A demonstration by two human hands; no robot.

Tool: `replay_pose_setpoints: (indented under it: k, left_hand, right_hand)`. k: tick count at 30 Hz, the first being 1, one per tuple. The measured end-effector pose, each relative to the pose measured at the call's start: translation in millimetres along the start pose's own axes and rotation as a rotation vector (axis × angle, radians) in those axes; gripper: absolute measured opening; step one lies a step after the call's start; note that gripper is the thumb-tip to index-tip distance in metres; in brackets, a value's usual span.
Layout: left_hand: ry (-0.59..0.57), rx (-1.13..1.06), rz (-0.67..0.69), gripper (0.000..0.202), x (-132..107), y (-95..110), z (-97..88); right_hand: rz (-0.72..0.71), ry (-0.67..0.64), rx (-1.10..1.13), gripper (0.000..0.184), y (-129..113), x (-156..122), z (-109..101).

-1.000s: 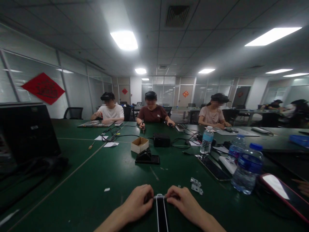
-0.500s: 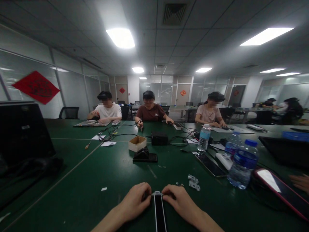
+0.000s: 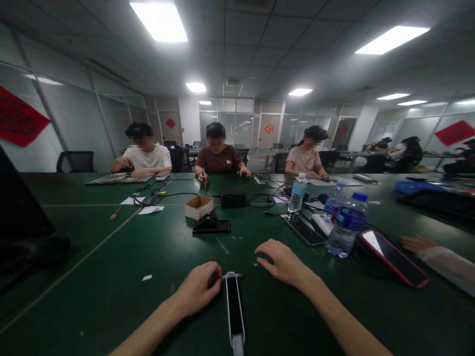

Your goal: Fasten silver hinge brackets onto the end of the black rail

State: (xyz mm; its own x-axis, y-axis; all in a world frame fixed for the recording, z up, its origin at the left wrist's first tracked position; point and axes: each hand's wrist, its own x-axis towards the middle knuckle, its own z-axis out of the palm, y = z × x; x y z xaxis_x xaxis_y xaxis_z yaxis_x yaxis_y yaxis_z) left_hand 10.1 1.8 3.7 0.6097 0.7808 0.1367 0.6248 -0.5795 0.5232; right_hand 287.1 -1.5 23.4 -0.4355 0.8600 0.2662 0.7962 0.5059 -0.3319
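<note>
Black with white edges, the long bar lies flat on the green tabletop straight out from me, its long axis running from 6 to 12 o'clock between my forearms. A small metal crosspiece caps its far end.

In this head view, my left hand is the nearer one, at the crosspiece's 9 o'clock. Its fingers curl inward against that end, but they hide the contact, so I cannot tell whether they are pinching it or only touching it.

My right hand stands apart from the bar at about 3 o'clock, its fingers loosely spread and curved down, pinching nothing. A tiny metal bit, too small to identify, sits just off my fingertips at their 9 o'clock, between this hand and the bar.

Farther out at 12 o'clock is a cardboard box, with a water bottle at 1 o'clock. At 2 o'clock, a phone in a pink case lies near another person's hand, which is not mine.
</note>
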Motion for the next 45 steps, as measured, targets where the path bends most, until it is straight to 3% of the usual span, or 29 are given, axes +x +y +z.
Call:
replay_pose_setpoints:
  k: [5, 11, 15, 21, 26, 35, 45]
  left_hand:
    - [-0.036, -0.02, -0.042, 0.01, 0.7, 1.0, -1.8]
    - [-0.044, 0.001, -0.038, 0.011, 0.5, -0.8, 1.6]
    - [-0.032, 0.005, -0.012, 0.011, -0.3, -2.8, 3.1]
    - [-0.04, 0.019, -0.012, 0.011, 1.6, -2.2, 4.6]
    - [-0.013, 0.048, 0.004, 0.011, 2.5, -2.9, 7.9]
    - [-0.009, 0.048, 0.023, 0.01, 1.2, -6.3, 9.5]
    - [0.005, 0.057, 0.044, 0.01, 2.2, -4.9, 9.4]
  right_hand:
    - [0.042, -0.06, -0.165, 0.023, 28.7, -4.4, -5.9]
    - [0.027, -0.187, -0.198, 0.02, 27.5, 0.2, -2.2]
    - [0.069, -0.173, -0.218, 0.015, 22.5, 4.0, -3.9]
    - [0.093, 0.034, 0.081, 0.014, -5.9, 3.1, 12.7]
    - [-0.012, 0.001, 0.228, 0.01, -26.6, 1.2, 33.4]
    - [0.028, -0.067, 0.297, 0.008, -27.9, -2.0, 25.3]
    - [0.057, -0.035, 0.391, 0.009, -30.0, -1.7, 34.8]
